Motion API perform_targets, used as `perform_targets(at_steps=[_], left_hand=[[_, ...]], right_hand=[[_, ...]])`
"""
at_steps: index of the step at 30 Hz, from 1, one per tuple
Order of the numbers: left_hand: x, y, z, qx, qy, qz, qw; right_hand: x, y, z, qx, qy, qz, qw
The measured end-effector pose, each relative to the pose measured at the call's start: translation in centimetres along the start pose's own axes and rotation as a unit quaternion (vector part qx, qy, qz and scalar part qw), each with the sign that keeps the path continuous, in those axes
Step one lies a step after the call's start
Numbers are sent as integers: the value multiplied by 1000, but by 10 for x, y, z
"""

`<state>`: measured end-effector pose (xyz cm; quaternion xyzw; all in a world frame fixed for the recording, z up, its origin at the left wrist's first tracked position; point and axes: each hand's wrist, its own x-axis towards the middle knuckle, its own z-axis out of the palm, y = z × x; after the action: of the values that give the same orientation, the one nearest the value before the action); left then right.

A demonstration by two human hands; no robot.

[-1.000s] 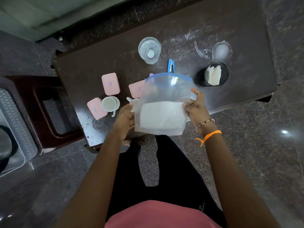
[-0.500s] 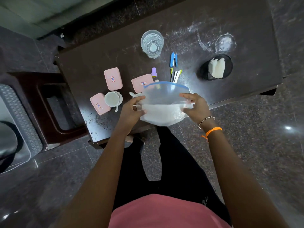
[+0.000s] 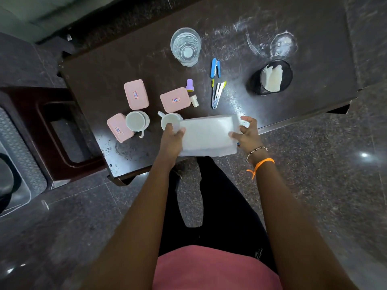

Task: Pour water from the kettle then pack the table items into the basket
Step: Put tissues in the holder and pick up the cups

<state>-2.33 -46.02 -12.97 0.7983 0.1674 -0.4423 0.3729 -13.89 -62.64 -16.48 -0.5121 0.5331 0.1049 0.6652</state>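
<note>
My left hand (image 3: 172,136) and my right hand (image 3: 246,132) grip the two ends of a translucent white plastic basket (image 3: 207,135), held low at the front edge of the dark table (image 3: 100,80). Its broad white face is turned up to the camera, so the inside is hidden. It partly covers a white cup (image 3: 170,120). Just behind it lie three pink lidded boxes (image 3: 136,94) (image 3: 175,99) (image 3: 118,127) and a second white cup (image 3: 137,121). A glass of water (image 3: 185,46) stands at the back. No kettle is in view.
A blue stapler (image 3: 215,68), a metal clip tool (image 3: 217,95), a small purple bottle (image 3: 190,85) and a cream cap (image 3: 194,100) lie mid-table. A black mesh holder (image 3: 271,77) with white paper stands at the right. A brown stool (image 3: 52,132) is at the left.
The basket has come down from chest height to the table's front edge and tipped over, so the stapler, clip tool and small bottles behind it now show.
</note>
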Motion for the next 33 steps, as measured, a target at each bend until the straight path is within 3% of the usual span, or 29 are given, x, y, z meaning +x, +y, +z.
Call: perform_targets(at_steps=[3, 6, 12, 16, 18, 21, 24, 27, 33], left_hand=[[2, 1, 9, 8, -14, -42, 999], [3, 1, 13, 58, -41, -19, 997], [7, 4, 26, 76, -81, 3, 994], [10, 13, 35, 51, -91, -4, 995], [10, 19, 40, 47, -99, -2, 994], [10, 28, 47, 55, -116, 1, 992], [10, 37, 54, 59, -132, 7, 990], [11, 46, 62, 59, -136, 24, 989], [17, 60, 70, 20, -84, 66, 994]], right_hand=[[16, 5, -10, -133, 102, -55, 984], [38, 9, -20, -232, 152, -41, 960], [67, -5, 1, -237, 118, -63, 962], [78, -11, 10, -260, 51, -78, 961], [79, -12, 4, -269, 61, -76, 958], [71, -16, -10, -194, 135, -71, 969], [62, -25, -26, -35, 262, -48, 963], [63, -43, -39, 176, 290, -37, 940], [83, -74, -53, 171, 282, 57, 942]])
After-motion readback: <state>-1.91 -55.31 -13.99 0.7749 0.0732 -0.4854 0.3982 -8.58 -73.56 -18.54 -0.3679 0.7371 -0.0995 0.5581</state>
